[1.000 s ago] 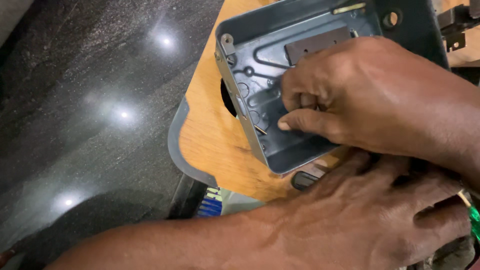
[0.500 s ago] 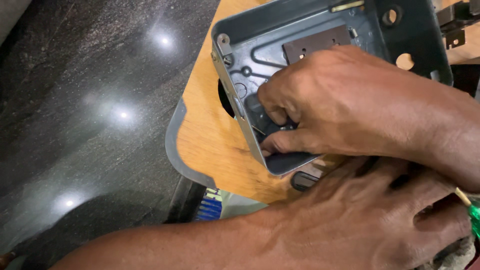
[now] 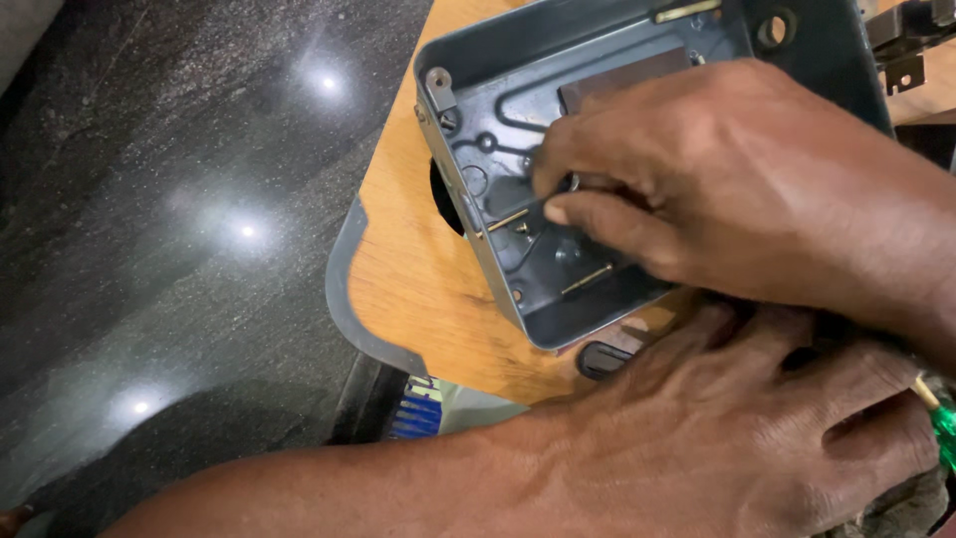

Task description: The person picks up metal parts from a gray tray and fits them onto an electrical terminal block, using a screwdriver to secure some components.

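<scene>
Metal lock case (image 3: 518, 249) under right hand (image 3: 737, 189), above left hand (image 3: 757, 438).

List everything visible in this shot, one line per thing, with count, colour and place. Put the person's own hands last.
metal lock case: one, grey-blue, open side up, on the wooden board, upper centre.
brass pins: two thin ones seen, brass colour, inside the case near its lower edge.
wooden board: one, orange-brown with a grey rim, under the case.
small black part: one, black, on the board just below the case.
blue ribbed item: one, blue, under the board's lower edge; kind unclear.
green tool handle: one, green, far right edge.
stone floor: dark, polished, with light reflections, left half.
right hand: fingers reaching into the case.
left hand: lying flat below the case, lower right.
</scene>
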